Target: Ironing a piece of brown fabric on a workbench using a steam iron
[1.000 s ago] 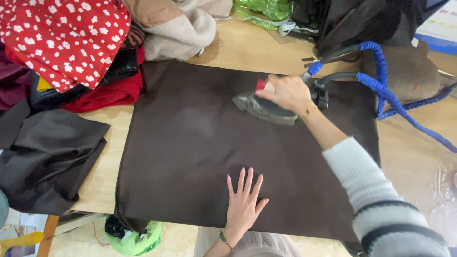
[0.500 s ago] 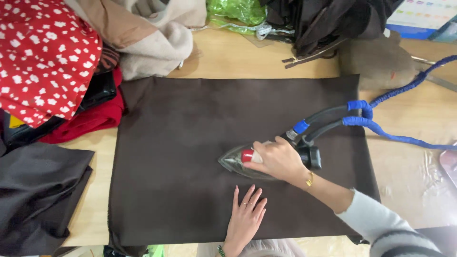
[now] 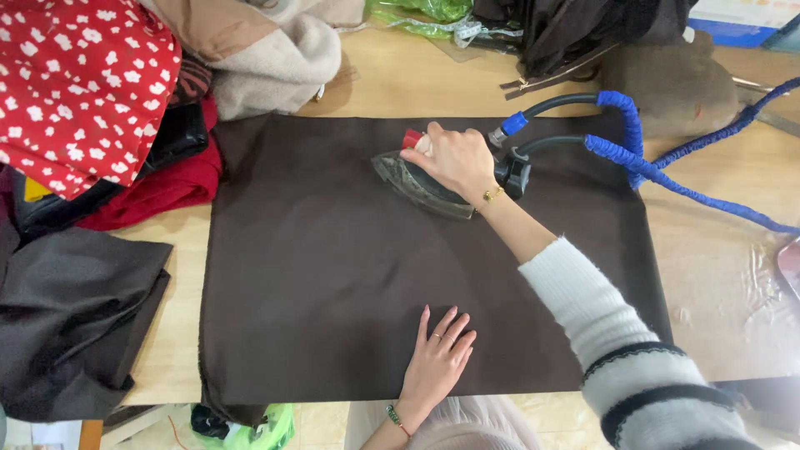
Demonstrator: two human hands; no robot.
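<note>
A dark brown cloth (image 3: 333, 267) lies spread flat on the wooden table (image 3: 417, 79). My right hand (image 3: 454, 158) grips the handle of a dark steam iron (image 3: 417, 185) resting on the cloth's far middle part, its tip pointing left. A blue-wrapped hose (image 3: 633, 154) runs from the iron's rear off to the right. My left hand (image 3: 437, 362) lies flat with fingers spread on the near edge of the cloth, holding nothing.
A red cloth with white flowers (image 3: 79, 83), a plain red cloth (image 3: 158, 187) and a beige garment (image 3: 267, 58) pile up at the far left. Folded dark fabric (image 3: 71, 321) lies at the near left. Dark fabric (image 3: 583, 29) and green plastic (image 3: 412, 12) sit at the back.
My right hand has pushed the iron away from me toward the cloth's far side, after it had come nearer half a second ago. My left hand stays pressed on the near edge.
</note>
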